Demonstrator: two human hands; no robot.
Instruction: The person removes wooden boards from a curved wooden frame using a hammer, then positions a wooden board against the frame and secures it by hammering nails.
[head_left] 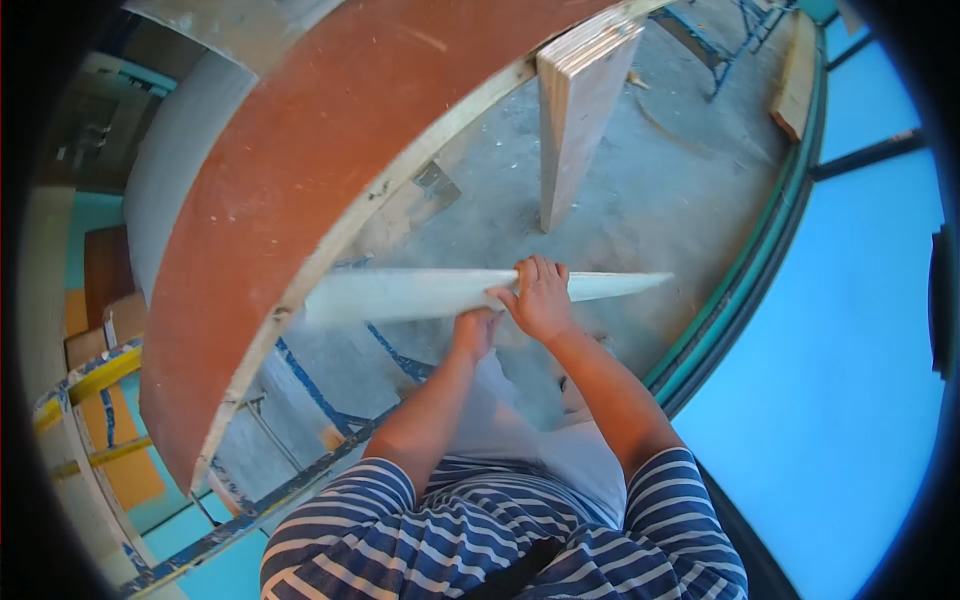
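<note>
A long, thin white sheet (410,293) lies crosswise before my body, tapering to a point at the right. My left hand (477,332) is under its lower edge near the middle, fingers curled and partly hidden. My right hand (540,297) grips the sheet's upper edge just to the right, with the fingers over the top and the thumb on the near face. The two hands are close together. The sheet's left end is close to the pale edge of a large reddish-brown curved board (250,170).
Beyond the sheet, a tall stack of panels (590,110) stands upright on the dusty floor (690,180). A paint-spattered blue metal frame (300,385) is at the lower left, near a yellow-striped ladder (100,375). Large windows (840,300) line the right side.
</note>
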